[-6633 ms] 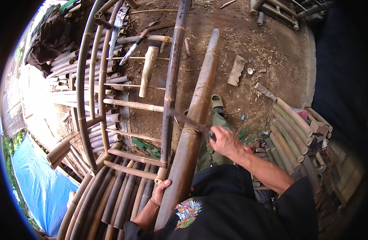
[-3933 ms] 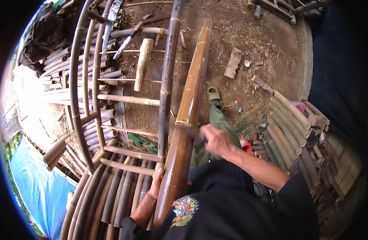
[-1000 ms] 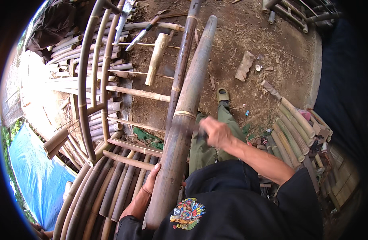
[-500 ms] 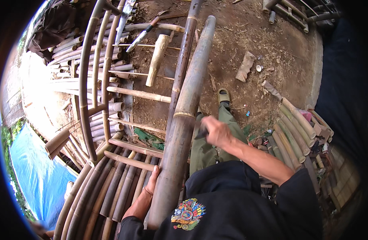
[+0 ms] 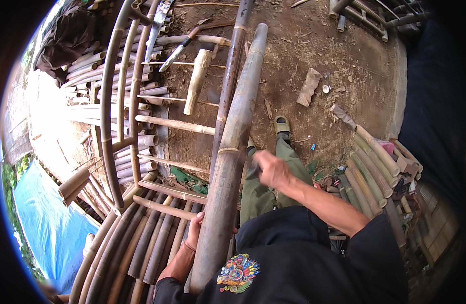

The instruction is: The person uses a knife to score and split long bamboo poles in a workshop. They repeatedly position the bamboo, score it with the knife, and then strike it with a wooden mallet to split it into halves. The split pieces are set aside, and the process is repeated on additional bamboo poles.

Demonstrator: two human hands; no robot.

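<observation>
A thick brown-grey bamboo pole [image 5: 223,177] slants from my lap up toward the top centre. My left hand [image 5: 193,230] is wrapped round its near part from the left, the fingers partly hidden behind it. To the right of the pole, near its pale joint ring, my right hand [image 5: 273,169] is closed in a fist. Something dark and blurred shows at the fist's left side, close to the pole; its kind cannot be made out. A thinner dark bamboo rail [image 5: 230,76] runs along the left of the pole.
A bamboo frame [image 5: 174,124] with crossbars stands at left, beside a slatted bamboo bench [image 5: 134,243]. A wooden mallet-like piece [image 5: 197,83] and a long-handled blade [image 5: 180,50] lie on the frame. Cut bamboo lengths [image 5: 367,172] are stacked at right; a blue tarp [image 5: 50,218] lies far left.
The thick pole's far end has shifted slightly left and down in the view. My right hand is slightly lower and further left, still closed. My left hand stays on the pole.
</observation>
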